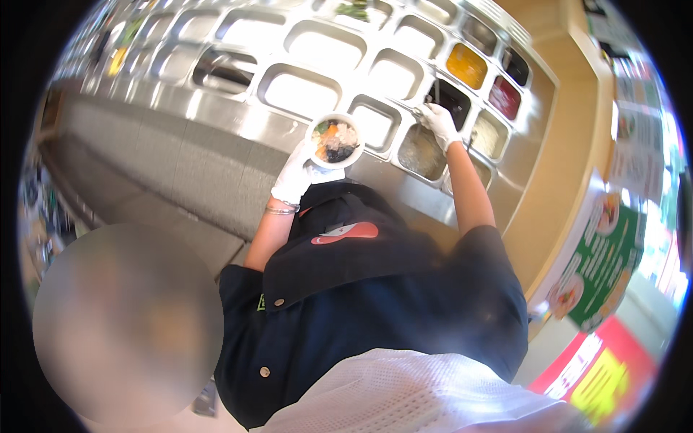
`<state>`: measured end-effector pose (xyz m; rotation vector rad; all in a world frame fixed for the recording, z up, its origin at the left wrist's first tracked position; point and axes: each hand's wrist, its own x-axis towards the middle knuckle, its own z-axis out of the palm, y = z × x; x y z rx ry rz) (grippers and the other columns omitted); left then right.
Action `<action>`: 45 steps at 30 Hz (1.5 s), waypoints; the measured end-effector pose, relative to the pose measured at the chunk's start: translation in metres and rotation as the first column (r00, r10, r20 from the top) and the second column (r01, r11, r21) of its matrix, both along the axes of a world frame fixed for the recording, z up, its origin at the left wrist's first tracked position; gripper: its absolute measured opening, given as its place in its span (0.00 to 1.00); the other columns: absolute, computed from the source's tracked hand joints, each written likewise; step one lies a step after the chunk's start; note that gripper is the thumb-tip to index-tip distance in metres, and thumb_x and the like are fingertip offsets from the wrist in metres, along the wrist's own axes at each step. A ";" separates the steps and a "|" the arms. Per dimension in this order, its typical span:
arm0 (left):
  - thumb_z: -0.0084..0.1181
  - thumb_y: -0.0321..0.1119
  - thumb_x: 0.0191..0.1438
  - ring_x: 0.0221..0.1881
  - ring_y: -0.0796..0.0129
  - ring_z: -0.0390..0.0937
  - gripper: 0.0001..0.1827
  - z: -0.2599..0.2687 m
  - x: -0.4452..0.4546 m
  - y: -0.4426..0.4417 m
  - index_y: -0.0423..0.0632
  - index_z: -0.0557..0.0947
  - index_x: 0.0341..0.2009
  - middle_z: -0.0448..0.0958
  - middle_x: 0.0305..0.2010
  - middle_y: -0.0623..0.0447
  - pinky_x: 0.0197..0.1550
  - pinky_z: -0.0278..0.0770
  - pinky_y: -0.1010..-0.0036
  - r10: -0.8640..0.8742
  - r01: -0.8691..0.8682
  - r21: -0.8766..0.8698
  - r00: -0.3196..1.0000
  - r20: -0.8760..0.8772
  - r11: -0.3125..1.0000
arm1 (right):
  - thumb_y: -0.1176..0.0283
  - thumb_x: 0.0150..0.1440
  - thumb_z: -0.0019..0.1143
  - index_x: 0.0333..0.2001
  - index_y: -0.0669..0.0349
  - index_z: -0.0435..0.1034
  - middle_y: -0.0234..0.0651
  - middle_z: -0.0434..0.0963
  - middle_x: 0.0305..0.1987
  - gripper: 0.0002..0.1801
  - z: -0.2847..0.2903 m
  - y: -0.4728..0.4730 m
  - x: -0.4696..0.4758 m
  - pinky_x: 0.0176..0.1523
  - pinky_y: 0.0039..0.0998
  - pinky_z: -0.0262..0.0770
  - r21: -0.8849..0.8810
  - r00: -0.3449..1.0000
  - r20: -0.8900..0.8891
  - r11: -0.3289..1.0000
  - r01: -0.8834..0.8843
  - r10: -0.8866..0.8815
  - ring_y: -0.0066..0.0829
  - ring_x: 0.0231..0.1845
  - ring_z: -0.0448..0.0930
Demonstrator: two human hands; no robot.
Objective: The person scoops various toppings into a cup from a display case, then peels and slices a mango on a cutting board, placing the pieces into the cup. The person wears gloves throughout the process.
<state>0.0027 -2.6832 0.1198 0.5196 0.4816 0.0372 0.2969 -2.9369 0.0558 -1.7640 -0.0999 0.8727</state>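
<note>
My left hand [292, 174], in a white glove, holds a round white bowl [311, 152] from its left side and below. The bowl contains dark jelly-like pieces, orange cubes, a green portion and a pale translucent topping. My right hand [439, 123], also gloved, is closed around a metal utensil [427, 100], probably a ladle; its lower end cannot be made out. That hand is at the near left edge of a pan of dark contents [453, 102]. Just below it is a pan of clear, glistening contents [421, 153].
Steel pans [299, 91] line the counter, several glaring white. Orange [466, 66], red [505, 98] and white [488, 135] foods fill pans to the right. A wooden ledge [582, 108] borders the right side. Another person [130, 325], blurred, is at lower left.
</note>
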 end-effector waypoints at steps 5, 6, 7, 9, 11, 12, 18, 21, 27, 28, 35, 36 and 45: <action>0.51 0.36 0.60 0.60 0.62 0.69 0.28 0.033 -0.033 -0.008 0.39 0.62 0.62 0.68 0.61 0.46 0.60 0.71 0.66 0.269 -0.267 0.107 0.963 0.002 0.958 | 0.67 0.59 0.57 0.49 0.73 0.70 0.37 0.79 0.41 0.20 0.032 0.005 -0.019 0.48 0.23 0.72 -0.325 0.724 0.681 0.930 0.171 0.105 0.24 0.41 0.78; 0.51 0.36 0.60 0.60 0.62 0.69 0.29 0.038 -0.035 -0.008 0.39 0.62 0.62 0.68 0.61 0.46 0.60 0.71 0.67 0.293 -0.293 0.153 0.956 0.027 0.944 | 0.67 0.58 0.57 0.48 0.71 0.72 0.48 0.79 0.45 0.19 0.035 0.001 -0.020 0.50 0.33 0.73 -0.214 0.662 0.749 0.950 0.226 0.012 0.35 0.43 0.79; 0.52 0.36 0.60 0.60 0.62 0.69 0.29 0.042 -0.041 -0.006 0.39 0.62 0.62 0.68 0.60 0.47 0.60 0.71 0.67 0.317 -0.320 0.201 0.947 0.051 0.926 | 0.69 0.60 0.54 0.49 0.69 0.72 0.46 0.79 0.45 0.17 0.038 0.010 -0.024 0.50 0.33 0.73 0.010 0.744 0.649 0.979 0.203 -0.161 0.35 0.42 0.79; 0.55 0.38 0.59 0.59 0.63 0.69 0.30 0.044 -0.057 0.000 0.38 0.63 0.62 0.69 0.60 0.47 0.61 0.69 0.69 0.382 -0.395 0.151 0.917 0.112 0.906 | 0.67 0.61 0.52 0.48 0.67 0.72 0.40 0.79 0.39 0.16 0.050 0.032 -0.038 0.46 0.30 0.73 0.032 0.841 0.541 0.999 -0.007 -0.011 0.30 0.37 0.77; 0.56 0.39 0.58 0.59 0.63 0.70 0.31 0.047 -0.068 0.004 0.39 0.64 0.61 0.69 0.60 0.47 0.61 0.68 0.69 0.481 -0.500 0.068 0.856 0.187 0.863 | 0.66 0.63 0.52 0.48 0.66 0.73 0.21 0.69 0.27 0.15 0.081 0.082 -0.075 0.30 0.14 0.58 0.237 0.967 0.248 0.963 -0.125 0.065 0.10 0.26 0.64; 0.57 0.40 0.58 0.59 0.63 0.70 0.31 0.047 -0.076 0.007 0.39 0.64 0.61 0.69 0.60 0.46 0.61 0.69 0.68 0.520 -0.538 0.061 0.835 0.181 0.841 | 0.63 0.64 0.50 0.50 0.65 0.73 0.21 0.69 0.26 0.18 0.108 0.110 -0.099 0.30 0.14 0.58 0.234 0.952 0.239 0.940 -0.247 0.190 0.10 0.26 0.64; 0.57 0.43 0.57 0.56 0.62 0.73 0.31 0.040 -0.131 0.057 0.39 0.66 0.60 0.72 0.57 0.46 0.58 0.75 0.64 0.722 -0.721 -0.046 0.687 0.078 0.691 | 0.54 0.65 0.44 0.61 0.62 0.65 0.33 0.75 0.53 0.28 0.132 0.258 -0.188 0.45 0.22 0.68 0.372 0.644 0.000 0.598 -0.710 0.765 0.18 0.45 0.72; 0.57 0.48 0.56 0.59 0.64 0.70 0.35 0.017 -0.170 0.103 0.39 0.66 0.61 0.71 0.59 0.47 0.62 0.68 0.66 0.671 -0.669 0.483 0.713 0.204 0.565 | 0.51 0.65 0.42 0.64 0.63 0.61 0.33 0.74 0.56 0.31 0.127 0.329 -0.240 0.49 0.21 0.67 0.407 0.581 -0.064 0.553 -0.727 0.811 0.15 0.47 0.71; 0.58 0.53 0.54 0.61 0.64 0.67 0.40 0.061 -0.272 0.199 0.40 0.63 0.63 0.68 0.61 0.47 0.63 0.66 0.67 0.840 -0.848 0.286 0.507 0.194 0.445 | 0.58 0.60 0.58 0.63 0.64 0.61 0.22 0.73 0.52 0.33 0.115 0.486 -0.355 0.51 0.17 0.62 0.493 0.238 -0.244 0.332 -0.804 0.940 0.11 0.48 0.69; 0.58 0.53 0.54 0.62 0.64 0.67 0.40 0.064 -0.289 0.216 0.40 0.63 0.63 0.67 0.62 0.47 0.63 0.65 0.67 0.859 -0.869 0.279 0.469 0.207 0.408 | 0.58 0.60 0.57 0.62 0.64 0.62 0.22 0.73 0.52 0.32 0.116 0.511 -0.376 0.52 0.17 0.62 0.510 0.210 -0.226 0.299 -0.807 0.951 0.11 0.48 0.69; 0.54 0.45 0.59 0.58 0.64 0.71 0.31 0.071 -0.382 0.336 0.41 0.66 0.61 0.68 0.61 0.48 0.59 0.72 0.68 0.939 -0.925 0.367 0.206 0.276 0.095 | 0.60 0.60 0.57 0.59 0.64 0.66 0.24 0.75 0.50 0.27 0.140 0.666 -0.491 0.57 0.22 0.62 0.546 0.085 -0.218 0.193 -0.815 0.972 0.14 0.51 0.70; 0.55 0.47 0.58 0.59 0.64 0.69 0.33 0.064 -0.392 0.357 0.42 0.65 0.62 0.67 0.61 0.48 0.60 0.71 0.67 0.945 -0.934 0.347 0.182 0.270 0.081 | 0.61 0.61 0.56 0.59 0.64 0.66 0.25 0.75 0.49 0.26 0.135 0.687 -0.502 0.55 0.22 0.64 0.559 0.052 -0.258 0.193 -0.806 0.965 0.14 0.48 0.71; 0.53 0.45 0.59 0.59 0.57 0.71 0.33 0.057 -0.463 0.570 0.40 0.61 0.63 0.67 0.61 0.44 0.60 0.74 0.59 0.966 -0.996 0.067 0.081 0.246 0.067 | 0.61 0.61 0.53 0.59 0.58 0.66 0.25 0.75 0.48 0.24 0.109 0.926 -0.602 0.49 0.23 0.69 0.545 -0.003 -0.234 0.129 -0.829 0.972 0.15 0.46 0.74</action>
